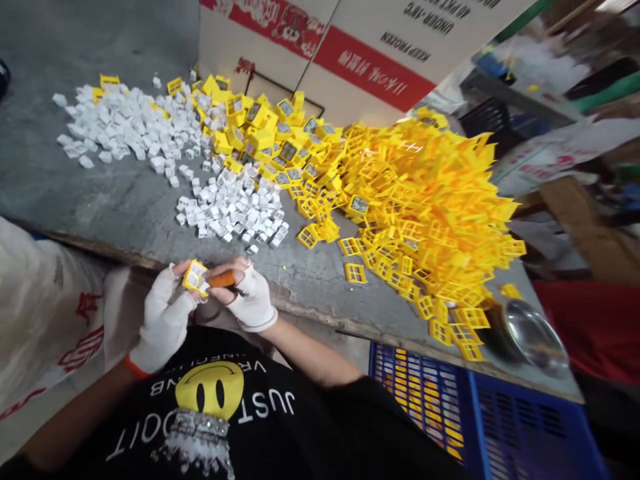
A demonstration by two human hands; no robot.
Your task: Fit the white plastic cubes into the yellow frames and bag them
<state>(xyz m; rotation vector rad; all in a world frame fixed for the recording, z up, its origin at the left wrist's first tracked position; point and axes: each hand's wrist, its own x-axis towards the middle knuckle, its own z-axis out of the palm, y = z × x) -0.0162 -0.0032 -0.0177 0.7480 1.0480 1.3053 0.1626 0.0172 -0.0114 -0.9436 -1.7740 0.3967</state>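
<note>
My left hand [167, 317], in a white fingerless glove, pinches a small yellow plastic frame [191, 285] with white inside it. From the other side, my right hand [253, 298], gloved the same way, brings its closed fingertips up against this piece. A rounded orange-brown thing [221, 279] shows among the right fingers; I cannot tell whether it is a tool handle or a finger cover. Both hands are just off the table's front edge. Beyond them lies a heap of small white plastic pieces [240, 205].
Another white heap [133, 123] lies farther left on the grey table [45, 177]. Yellow box-like parts [260, 127] and a large pile of yellow window frames [425, 200] spread rightward. Behind stands a carton [360, 60]. A metal bowl [535, 333] and blue crates [535, 427] are at right.
</note>
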